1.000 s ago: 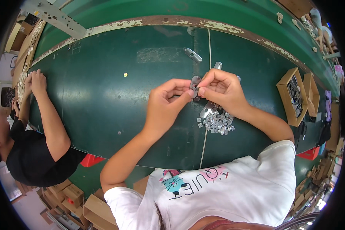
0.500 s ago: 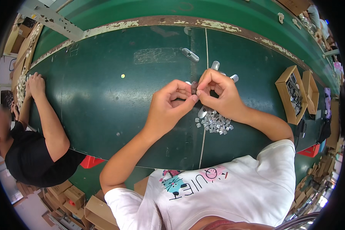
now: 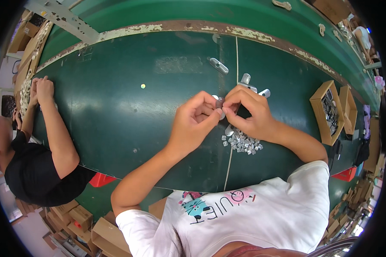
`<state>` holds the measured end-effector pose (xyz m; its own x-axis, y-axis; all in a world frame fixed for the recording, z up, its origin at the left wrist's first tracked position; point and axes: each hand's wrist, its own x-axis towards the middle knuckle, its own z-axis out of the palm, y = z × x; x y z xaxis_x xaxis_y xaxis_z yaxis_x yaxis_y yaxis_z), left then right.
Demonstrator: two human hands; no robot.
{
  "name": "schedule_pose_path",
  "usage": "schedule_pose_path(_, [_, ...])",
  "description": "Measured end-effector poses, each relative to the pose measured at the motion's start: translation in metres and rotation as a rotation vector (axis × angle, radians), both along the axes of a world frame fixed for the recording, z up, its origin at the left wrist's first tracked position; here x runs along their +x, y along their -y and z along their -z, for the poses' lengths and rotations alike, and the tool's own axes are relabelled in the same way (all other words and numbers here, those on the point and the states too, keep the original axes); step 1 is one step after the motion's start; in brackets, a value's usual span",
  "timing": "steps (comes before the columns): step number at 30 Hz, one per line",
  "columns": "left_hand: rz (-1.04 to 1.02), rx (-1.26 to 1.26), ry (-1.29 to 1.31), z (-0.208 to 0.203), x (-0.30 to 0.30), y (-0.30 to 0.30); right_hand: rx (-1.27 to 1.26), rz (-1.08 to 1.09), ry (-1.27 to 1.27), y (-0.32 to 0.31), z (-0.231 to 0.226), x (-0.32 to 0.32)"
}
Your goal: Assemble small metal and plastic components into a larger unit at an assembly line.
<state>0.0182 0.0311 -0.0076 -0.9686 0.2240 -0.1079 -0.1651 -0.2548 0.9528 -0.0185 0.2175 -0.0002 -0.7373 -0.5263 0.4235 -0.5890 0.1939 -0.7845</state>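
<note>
Both hands, left hand (image 3: 193, 122) and right hand (image 3: 248, 112), pinch a small metal part (image 3: 220, 103) above the loose parts pile (image 3: 243, 142); a slipping fingertip could drop it.

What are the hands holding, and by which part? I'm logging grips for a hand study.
Both hands pinch one small dark metal part between them: left hand and right hand fingertips meet on it. Which part they grip cannot be told.

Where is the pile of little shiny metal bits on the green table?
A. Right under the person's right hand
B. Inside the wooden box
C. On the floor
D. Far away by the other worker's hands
A: the pile of small metal pieces lies on the green table just below the right hand, which meets the left hand on a small part.
</note>
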Motion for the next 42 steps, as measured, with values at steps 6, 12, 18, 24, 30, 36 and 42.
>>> schedule_pose_path(6, [-0.063,0.003,-0.036,0.001,0.004,0.0,0.018,0.14,-0.313,0.004,-0.021,-0.052])
schedule_pose_path(12, [-0.053,-0.103,-0.147,-0.002,0.011,0.001,0.568,0.369,-0.958,0.101,-0.006,-0.301])
schedule_pose_path(18, [-0.027,-0.04,-0.063,-0.01,0.008,0.008,0.756,0.593,-0.299,0.163,0.039,-0.403])
schedule_pose_path(24, [-0.014,0.114,0.145,-0.006,-0.002,0.021,0.019,0.598,-0.48,0.124,0.037,-0.348])
schedule_pose_path(30, [0.012,0.118,0.23,-0.014,-0.004,0.019,-0.629,0.168,0.547,0.021,-0.041,-0.149])
schedule_pose_path(36, [0.089,0.209,0.393,-0.019,0.001,0.011,-0.403,0.084,0.67,0.014,-0.027,-0.036])
schedule_pose_path(42, [0.152,0.27,0.392,-0.017,0.001,0.008,-0.245,0.054,0.526,0.017,-0.011,-0.029])
